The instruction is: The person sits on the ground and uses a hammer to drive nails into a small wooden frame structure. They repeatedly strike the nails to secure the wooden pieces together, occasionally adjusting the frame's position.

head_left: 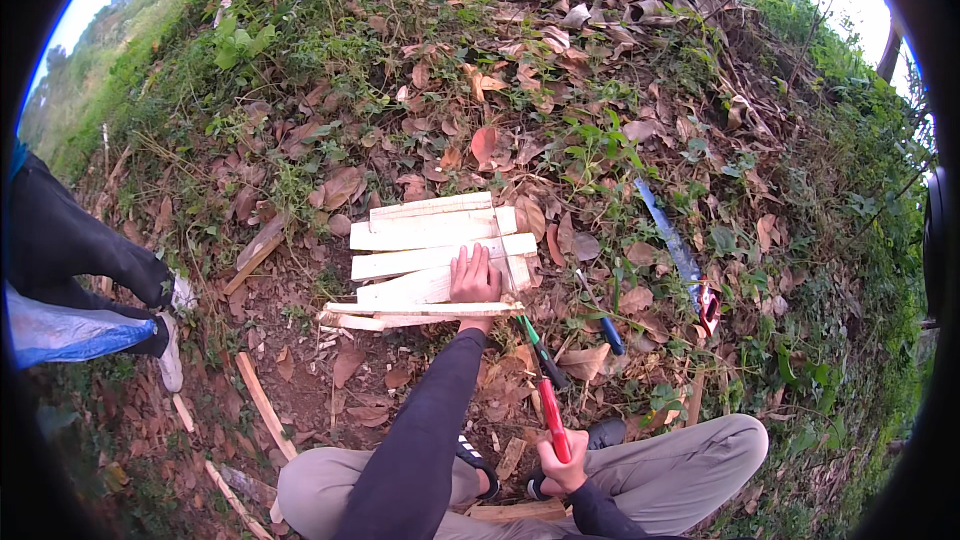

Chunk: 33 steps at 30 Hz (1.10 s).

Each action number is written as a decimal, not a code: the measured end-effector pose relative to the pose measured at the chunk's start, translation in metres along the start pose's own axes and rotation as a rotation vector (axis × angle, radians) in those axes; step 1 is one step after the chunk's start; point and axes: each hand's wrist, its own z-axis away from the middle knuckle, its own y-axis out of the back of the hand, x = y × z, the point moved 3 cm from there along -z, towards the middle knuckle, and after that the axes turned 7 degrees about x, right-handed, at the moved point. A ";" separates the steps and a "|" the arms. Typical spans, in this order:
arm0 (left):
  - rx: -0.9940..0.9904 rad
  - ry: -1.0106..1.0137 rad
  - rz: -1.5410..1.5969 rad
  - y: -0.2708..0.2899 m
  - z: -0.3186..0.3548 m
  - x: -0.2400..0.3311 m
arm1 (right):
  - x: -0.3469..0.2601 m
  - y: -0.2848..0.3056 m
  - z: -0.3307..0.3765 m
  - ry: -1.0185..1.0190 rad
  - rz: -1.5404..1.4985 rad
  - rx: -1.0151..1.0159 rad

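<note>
The right hand (pixel 563 462) clasps a red-handled tool (pixel 551 412) angled forward-left; the open left hand (pixel 476 280) rests on crosswise slats (pixel 395 263).

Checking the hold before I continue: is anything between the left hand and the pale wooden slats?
Nothing visible: the left hand appears to rest directly on the pale wooden slats. A narrow board hides part of the wrist but does not come between them.

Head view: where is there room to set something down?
Free: leafy soil between the wooden slats, left sleeve and long wood strip; leaf litter between the slats and long blue tool. Crowded: lower right of the slats, with red-handled tool and blue-handled tool.
</note>
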 end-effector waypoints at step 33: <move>-0.017 -0.029 0.013 -0.006 0.016 -0.002 | 0.004 -0.031 -0.048 -0.081 -0.076 0.068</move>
